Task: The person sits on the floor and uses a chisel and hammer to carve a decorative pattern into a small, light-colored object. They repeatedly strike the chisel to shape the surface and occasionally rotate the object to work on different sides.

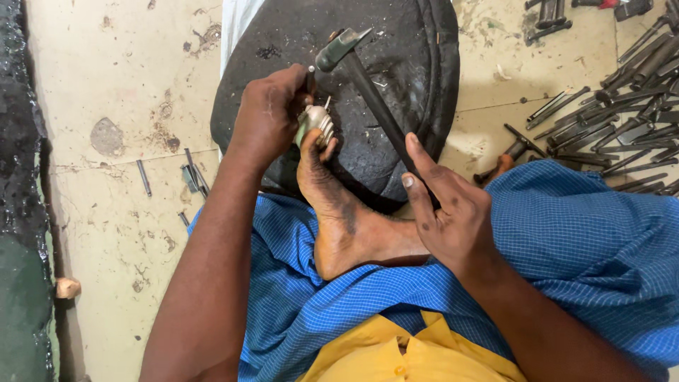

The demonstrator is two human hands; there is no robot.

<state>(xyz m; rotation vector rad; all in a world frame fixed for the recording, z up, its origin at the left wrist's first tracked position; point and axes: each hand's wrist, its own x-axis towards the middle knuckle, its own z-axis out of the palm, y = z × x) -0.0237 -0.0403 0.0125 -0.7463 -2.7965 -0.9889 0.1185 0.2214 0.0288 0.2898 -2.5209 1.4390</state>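
Head view looks down on a dark round work block (396, 78). On it sits a small ribbed metal part (317, 122), pinned by the toes of a bare foot (339, 205) on its near side. On the part's left side the left hand (267, 117) is curled shut around a thin metal punch (310, 76), which stands roughly upright on top of the part. Down and right of the block, the right hand (445, 212) grips the handle of a hammer (368, 88), fingers wrapped, forefinger laid along it. Its long axis runs diagonally — head up-left, just above the punch, handle down-right. A pile of steel tools (622, 106) crowds the floor right of the block — left of it lie only a few loose rods (191, 173).
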